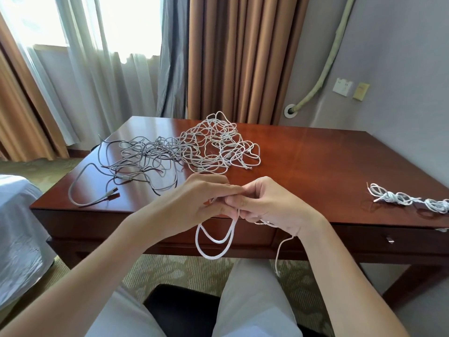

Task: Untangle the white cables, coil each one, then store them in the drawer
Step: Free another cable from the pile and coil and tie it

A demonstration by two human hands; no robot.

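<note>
Two loops of one white cable (217, 242) hang from our hands, in front of the desk's (315, 166) near edge and above our lap. We hold it there, off the wood, probably so the loops can drop freely and stay even as we coil. Our left hand (194, 203) has its fingers curled in, pinching the cable at the top of the loops; our right hand (269, 205) is clenched around the same cable where the fingers meet, and a loose tail (279, 254) dangles from below that wrist, ending in a small plug.

The tangled white cables (218, 144) lie in a heap toward the middle of the desk's far edge, touching a grey tangle (141, 156) that spreads to the far left corner and sends one long strand toward the near left edge. Near the right edge lie coiled white bundles (410, 199), well apart from the heap, likely parked there to keep finished work from snagging again. The drawer (388, 239) under the near right edge looks closed, so we judge storing is some way off: most of the white heap remains knotted.
</note>
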